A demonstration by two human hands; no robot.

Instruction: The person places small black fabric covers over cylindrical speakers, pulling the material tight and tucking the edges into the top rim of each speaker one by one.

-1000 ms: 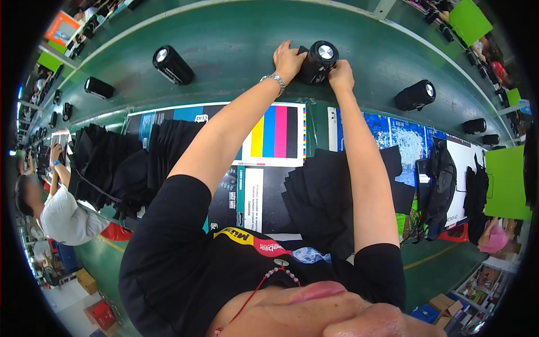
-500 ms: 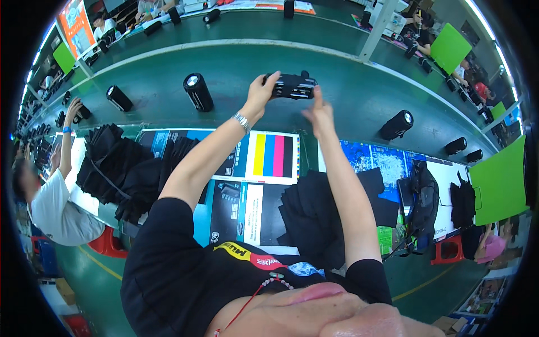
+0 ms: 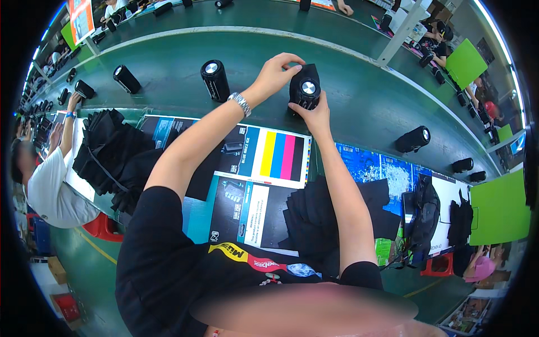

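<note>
Both my hands are on a black cylindrical speaker (image 3: 305, 89) standing on the green conveyor belt (image 3: 168, 62). My left hand (image 3: 276, 72), with a metal watch at the wrist, grips its top and far side. My right hand (image 3: 318, 114) presses against its near side from below. The speaker's round silver end cap faces up. A second black speaker (image 3: 215, 80) stands just left of my left hand.
More black speakers (image 3: 127, 78) (image 3: 413, 139) lie spaced along the belt. On the bench lie printed sheets with colour bars (image 3: 281, 155) and piles of black cloth pouches (image 3: 112, 151) (image 3: 325, 219). A person in a white shirt (image 3: 48, 180) works at the left.
The speaker has come down from being held in the air, turned to stand with its end cap up on the belt. The neighbouring speakers have shifted right along the belt.
</note>
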